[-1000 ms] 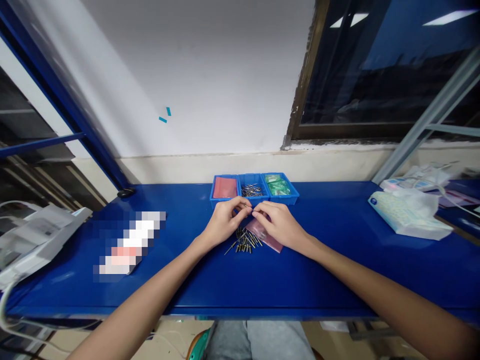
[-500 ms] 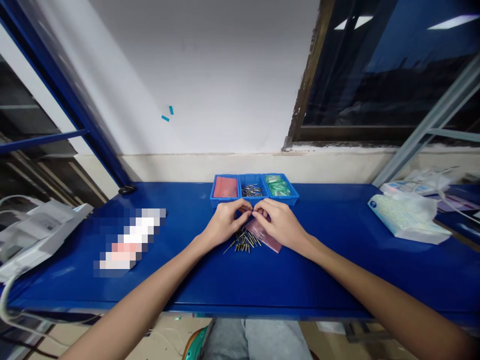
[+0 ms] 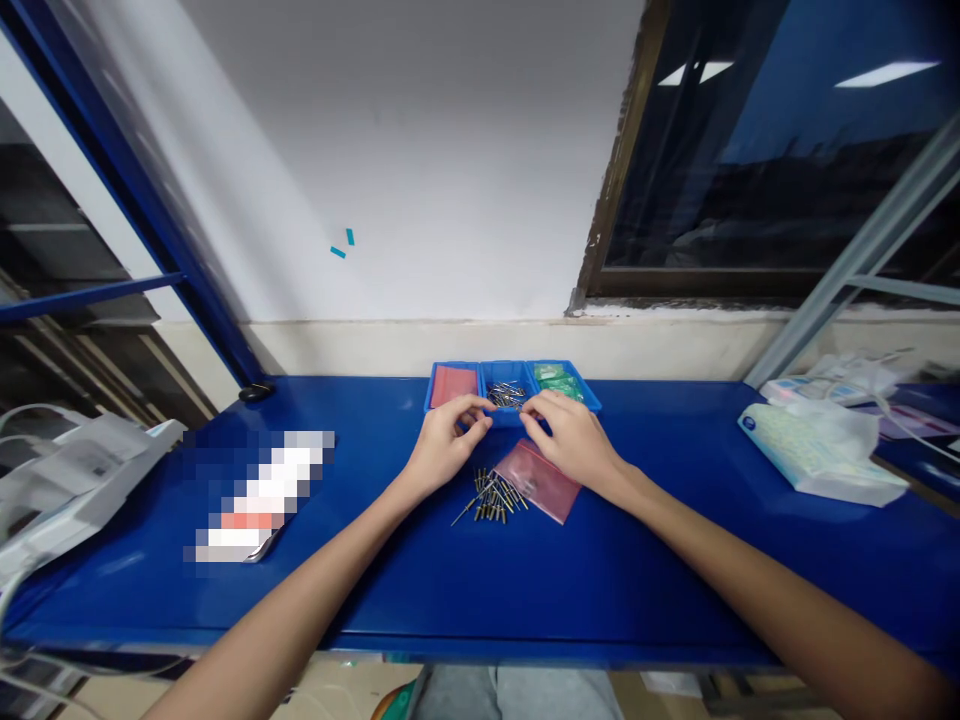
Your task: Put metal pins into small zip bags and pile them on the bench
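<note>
Apparently the work is partway along, judging by how things lie around the row of three joined blue plastic bins (image 3: 508, 370). Just in front of the bins, on the glossy dark-blue bench (image 3: 390, 590), a translucent pink plastic bag (image 3: 551, 488) lies flat, with a loose heap of slender brass-and-silver metal pins (image 3: 491, 500) against its edge. That heap sits outside both bag and bins, so it looks like the part not yet dealt with. Within the bins, flat pink plastic sheets or bags (image 3: 454, 386) fill one end, more metal pins (image 3: 505, 394) lie in the middle, and green packets (image 3: 556, 380) occupy the other end; whether these are finished portions or supplies, I cannot tell. Both the left hand (image 3: 448, 442) and the right hand (image 3: 576, 438) are raised at the bins' front edge, apart from each other, their fingers curled with thumb and forefinger close together; whether either pinches a pin is too small to make out. The right hand hides a corner of the bag, and contact there is unclear. Some small dark shape shows through the pink plastic, hard to identify. Well to the bins' left, a pixelated patch (image 3: 262, 500) masks another object.
</note>
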`<state>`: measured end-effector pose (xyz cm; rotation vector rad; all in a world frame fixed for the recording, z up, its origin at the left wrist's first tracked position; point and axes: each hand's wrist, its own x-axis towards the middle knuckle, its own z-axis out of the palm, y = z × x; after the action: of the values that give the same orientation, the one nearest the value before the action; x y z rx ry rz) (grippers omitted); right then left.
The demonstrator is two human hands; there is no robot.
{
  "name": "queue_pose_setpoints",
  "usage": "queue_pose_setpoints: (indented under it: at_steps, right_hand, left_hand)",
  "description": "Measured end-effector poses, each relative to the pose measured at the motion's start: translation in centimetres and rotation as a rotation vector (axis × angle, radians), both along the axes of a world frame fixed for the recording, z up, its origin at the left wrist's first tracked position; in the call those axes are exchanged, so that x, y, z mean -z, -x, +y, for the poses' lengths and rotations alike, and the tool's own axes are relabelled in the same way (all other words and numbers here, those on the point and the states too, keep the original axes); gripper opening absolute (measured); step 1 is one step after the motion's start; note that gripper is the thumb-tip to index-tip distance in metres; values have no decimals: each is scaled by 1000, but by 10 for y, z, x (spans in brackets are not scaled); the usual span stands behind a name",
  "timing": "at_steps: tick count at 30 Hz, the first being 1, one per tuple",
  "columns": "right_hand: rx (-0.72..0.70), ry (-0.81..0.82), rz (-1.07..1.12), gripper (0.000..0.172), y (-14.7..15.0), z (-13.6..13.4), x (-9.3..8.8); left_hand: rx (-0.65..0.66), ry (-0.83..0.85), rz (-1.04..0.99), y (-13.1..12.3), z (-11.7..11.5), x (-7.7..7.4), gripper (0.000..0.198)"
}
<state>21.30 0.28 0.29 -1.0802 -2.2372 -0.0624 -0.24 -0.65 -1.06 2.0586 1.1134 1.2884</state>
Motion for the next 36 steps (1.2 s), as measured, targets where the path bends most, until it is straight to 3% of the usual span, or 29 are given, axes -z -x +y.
queue_pose_setpoints:
  at_steps: [6,10,13,19,30,36]
  right_hand:
    - [111,-88,-122,24,4,33,-10]
    - [45,-86,-133,24,1,10,-5]
    - [-41,5,-124,23,-3,-12,5]
    - [-178,136,-164,23,-1,-21,18]
    - [-251,174,-226,20,-6,-27,8]
    - [-228,216,-245,17,-8,-24,8]
  left_hand:
    - [-37,-212,374,13,2,-2,23]
    - [-30,-271,622,19,1,-5,26]
    - [2,-262,691,21,1,-5,25]
    - [35,-207,721,18,1,-1,23]
    - [86,-178,660,19,4,0,22]
    - [318,180,471,29,9,-5,19]
